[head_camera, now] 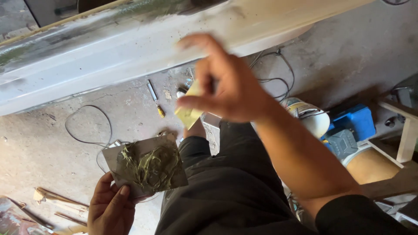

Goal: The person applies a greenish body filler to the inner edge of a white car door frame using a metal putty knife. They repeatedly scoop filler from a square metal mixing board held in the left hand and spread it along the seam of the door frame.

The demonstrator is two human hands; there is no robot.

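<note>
The person wears a black long-sleeved top, its cuff pushed up well above the wrist of the right hand, leaving the forearm bare. The left hand shows no sleeve (its arm lies outside the view). Both hands are ungloved and without rings. Dark charcoal trousers of creased, woven cloth cover the legs.

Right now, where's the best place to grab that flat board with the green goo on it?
Probably by a bare corner or edge, coming from below, as the left hand does now. The board lies flat with green goo smeared over its middle, so only the edges look clean to pinch.
</note>
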